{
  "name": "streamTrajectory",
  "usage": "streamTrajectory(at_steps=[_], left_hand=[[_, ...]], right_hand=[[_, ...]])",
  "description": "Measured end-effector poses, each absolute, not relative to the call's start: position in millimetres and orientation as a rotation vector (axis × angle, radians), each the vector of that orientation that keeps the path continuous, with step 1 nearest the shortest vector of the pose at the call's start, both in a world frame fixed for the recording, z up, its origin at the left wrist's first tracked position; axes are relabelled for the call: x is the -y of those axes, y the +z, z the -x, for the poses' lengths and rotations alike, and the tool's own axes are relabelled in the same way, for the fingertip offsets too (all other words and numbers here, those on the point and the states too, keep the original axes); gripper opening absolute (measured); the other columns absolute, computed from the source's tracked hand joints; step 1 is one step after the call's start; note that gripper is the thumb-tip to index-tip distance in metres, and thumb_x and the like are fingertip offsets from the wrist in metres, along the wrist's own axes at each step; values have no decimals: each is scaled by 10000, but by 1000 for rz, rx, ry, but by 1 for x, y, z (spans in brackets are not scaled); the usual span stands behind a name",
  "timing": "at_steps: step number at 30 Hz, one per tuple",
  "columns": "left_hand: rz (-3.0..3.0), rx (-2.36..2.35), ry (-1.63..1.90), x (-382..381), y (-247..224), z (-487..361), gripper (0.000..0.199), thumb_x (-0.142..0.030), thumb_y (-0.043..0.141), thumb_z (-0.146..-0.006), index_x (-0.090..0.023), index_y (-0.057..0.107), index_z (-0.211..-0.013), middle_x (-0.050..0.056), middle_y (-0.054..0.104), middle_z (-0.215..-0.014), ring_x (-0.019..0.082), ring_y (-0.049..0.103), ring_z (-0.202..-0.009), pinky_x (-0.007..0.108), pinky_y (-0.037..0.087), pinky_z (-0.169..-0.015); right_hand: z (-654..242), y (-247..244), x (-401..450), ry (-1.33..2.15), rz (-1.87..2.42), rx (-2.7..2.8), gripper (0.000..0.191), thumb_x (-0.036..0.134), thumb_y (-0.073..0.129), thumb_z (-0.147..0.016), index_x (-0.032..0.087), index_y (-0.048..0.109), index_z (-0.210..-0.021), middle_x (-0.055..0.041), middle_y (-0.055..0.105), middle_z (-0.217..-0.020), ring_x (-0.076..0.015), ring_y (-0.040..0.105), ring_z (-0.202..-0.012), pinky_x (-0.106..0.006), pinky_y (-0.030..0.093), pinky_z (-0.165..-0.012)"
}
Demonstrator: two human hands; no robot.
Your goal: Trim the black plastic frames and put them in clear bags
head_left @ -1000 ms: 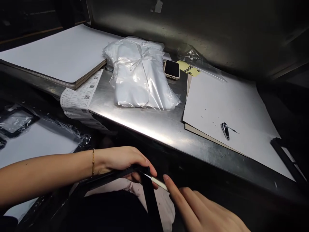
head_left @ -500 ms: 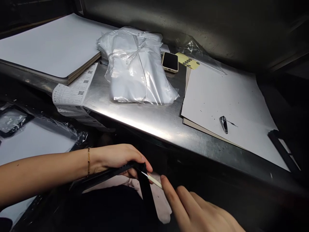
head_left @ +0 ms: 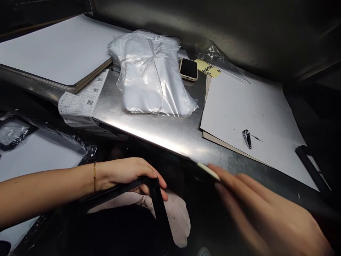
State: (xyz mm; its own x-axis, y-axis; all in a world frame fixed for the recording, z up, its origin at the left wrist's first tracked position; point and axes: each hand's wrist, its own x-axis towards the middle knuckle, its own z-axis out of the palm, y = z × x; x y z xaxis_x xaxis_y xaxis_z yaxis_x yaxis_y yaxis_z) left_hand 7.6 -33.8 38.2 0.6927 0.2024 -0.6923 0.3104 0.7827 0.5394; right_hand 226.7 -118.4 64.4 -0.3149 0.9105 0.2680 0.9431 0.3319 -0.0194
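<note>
Left hand (head_left: 128, 176) is wrapped snugly round the corner of a thin black frame (head_left: 157, 202), held low, just below the edge of the brushed-steel table (head_left: 160, 133). Right hand (head_left: 266, 211) is pure motion blur, right at a pale flat strip (head_left: 209, 171), so can't tell if it's pinched. Glossy plastic-wrapped white bundle (head_left: 150, 80) sits on the steel.

Right hand (head_left: 266, 209) and white strip (head_left: 208, 171) rightward
</note>
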Motion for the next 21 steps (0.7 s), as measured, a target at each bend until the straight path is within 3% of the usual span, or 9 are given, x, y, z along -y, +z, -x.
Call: streamTrajectory(at_steps=[2, 5, 8, 10, 12, 14, 17, 21], left_hand=[[-681, -784, -58, 34, 37, -7, 235, -224, 435, -748, -96, 620, -817, 140, 669, -906, 115, 557, -718, 207, 312, -596], [-708, -792, -58, 35, 37, -7, 246, -232, 431, -749, -92, 620, -821, 147, 665, -912, 98, 524, -663, 214, 298, -585], [-720, -815, -64, 35, 39, -7, 245, -233, 430, -744, -94, 618, -819, 137, 663, -905, 72, 470, -585, 210, 279, -560], [-709, -815, -66, 35, 39, -8, 239, -238, 436, -738, -103, 620, -808, 114, 665, -874, 75, 473, -585, 208, 272, -544], [-706, -839, -62, 35, 39, -9, 219, -239, 456, -723, -113, 624, -786, 75, 661, -789, 83, 485, -581, 207, 267, -526], [-720, -838, -42, 35, 37, -10, 193, -228, 474, -702, -114, 622, -752, 18, 603, -632, 73, 451, -521, 209, 263, -506], [-735, -786, -10, 37, 34, -11, 163, -197, 460, -686, -103, 591, -670, -45, 440, -472, 52, 348, -440, 209, 244, -472], [-736, -755, 4, 37, 34, -12, 150, -166, 427, -686, -102, 551, -632, -58, 370, -450, 47, 300, -426, 207, 218, -455]], right_hand=[[-241, 52, 96, -394, 1843, 2285, 341, 281, 338, -859, 190, 461, -1164, -19, 530, -718, -123, 501, -565, -228, 356, -438], [-260, 31, 66, -640, 2076, 2228, 342, 242, 389, -835, 167, 486, -1155, -99, 535, -875, -218, 508, -738, -283, 378, -509], [-255, 26, 62, -680, 2034, 2240, 310, 229, 447, -809, 145, 532, -1095, -163, 497, -1012, -311, 469, -873, -432, 397, -652], [-234, 33, 75, -554, 1753, 2190, 236, 176, 498, -785, 141, 565, -1008, -147, 499, -986, -282, 458, -882, -450, 385, -691], [-204, 40, 93, -275, 1390, 2168, 126, 104, 553, -741, 137, 596, -854, -87, 512, -827, -197, 447, -783, -369, 395, -644], [-176, 42, 108, -99, 1182, 2240, 106, 83, 546, -736, 111, 606, -820, -74, 533, -748, -182, 421, -745, -353, 372, -619], [-152, 35, 114, -59, 1143, 2311, 110, 73, 533, -726, 72, 617, -798, -95, 567, -716, -190, 436, -704, -368, 333, -606], [-146, 27, 109, -69, 1189, 2326, 106, 36, 522, -699, 66, 614, -741, -102, 567, -685, -201, 447, -682, -368, 304, -594]])
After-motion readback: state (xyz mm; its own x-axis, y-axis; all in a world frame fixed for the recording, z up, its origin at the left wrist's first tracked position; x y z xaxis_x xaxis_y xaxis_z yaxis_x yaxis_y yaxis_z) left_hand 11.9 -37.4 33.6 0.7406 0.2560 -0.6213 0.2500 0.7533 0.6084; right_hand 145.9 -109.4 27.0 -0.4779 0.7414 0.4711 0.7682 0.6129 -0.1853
